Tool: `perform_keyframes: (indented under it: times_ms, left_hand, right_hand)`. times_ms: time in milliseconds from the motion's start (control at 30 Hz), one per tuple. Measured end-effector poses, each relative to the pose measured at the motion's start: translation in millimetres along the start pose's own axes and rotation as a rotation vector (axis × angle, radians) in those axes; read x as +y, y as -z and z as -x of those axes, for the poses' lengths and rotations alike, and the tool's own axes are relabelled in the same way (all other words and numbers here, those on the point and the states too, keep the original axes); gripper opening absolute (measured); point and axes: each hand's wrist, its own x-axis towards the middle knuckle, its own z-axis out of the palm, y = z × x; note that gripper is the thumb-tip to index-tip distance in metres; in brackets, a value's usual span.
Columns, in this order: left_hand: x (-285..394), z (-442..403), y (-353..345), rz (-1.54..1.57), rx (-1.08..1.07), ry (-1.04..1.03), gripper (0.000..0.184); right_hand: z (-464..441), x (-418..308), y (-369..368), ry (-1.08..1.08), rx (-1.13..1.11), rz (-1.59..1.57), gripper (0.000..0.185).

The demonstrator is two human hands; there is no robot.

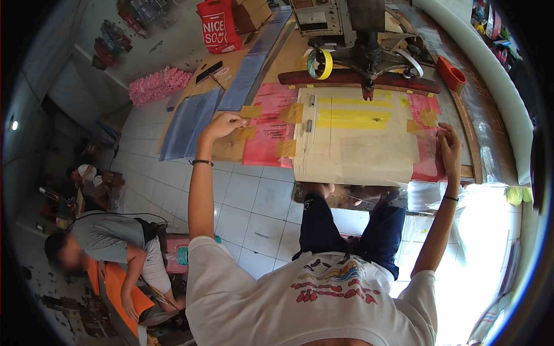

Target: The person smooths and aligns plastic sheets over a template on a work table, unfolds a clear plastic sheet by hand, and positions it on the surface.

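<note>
Pale sheet: in the head view, it lay (352, 153) at the worktop's (227, 151) near edge, between two red strips (268, 130) (431, 161).
Brown tape: pieces (286, 148) bridged sheet and strips, probably so the joins would not shift.
Left hand: it hovered or rested (224, 125) beside the left strip's outer edge, fingers curled, tips close together; whether they pinched anything, I could not tell.
Right hand: it was (449, 145) at the right strip's outer edge, fingers bent; its grip could not be told. The wide spread seemed to suit steadying both ends.
Dark red bar: it stood (323, 79) just beyond the sheet, toward the far edge.
</note>
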Motion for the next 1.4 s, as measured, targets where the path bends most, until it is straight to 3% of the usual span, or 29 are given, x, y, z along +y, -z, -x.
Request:
perform_keyframes:
  times_ms: [167,267,367,567,667,867,1267,1400]
  left_hand:
    - [-12,-3,-5,-0.036,0.027,-0.177,0.029]
    - [-9,-3,-4,0.119,-0.104,-0.036,0.026]
    - [-10,-1,-6,0.207,-0.06,-0.032,0.025]
    - [12,6,3,-0.036,-0.067,0.009,0.02]
    - [-1,4,-3,-0.17,0.026,-0.191,0.016]
    - [20,18,0,-0.084,0.028,-0.062,0.015]
    - [31,13,16,-0.153,-0.129,-0.011,0.018]
    - [26,16,12,-0.031,-0.03,-0.03,0.019]
  right_hand:
    - [1,-1,0,-0.003,-0.003,0.01,0.026]
    - [0,1,0,0.004,0.004,0.034,0.026]
    - [0,1,0,0.006,0.0,0.029,0.025]
    - [0,3,0,0.029,0.016,0.069,0.026]
    - [-2,5,1,0.041,0.011,0.075,0.026]
    - [-1,5,2,0.018,-0.009,0.07,0.026]
    - [-1,6,2,0.007,-0.013,0.026,0.025]
    - [-1,5,2,0.01,-0.007,0.029,0.025]
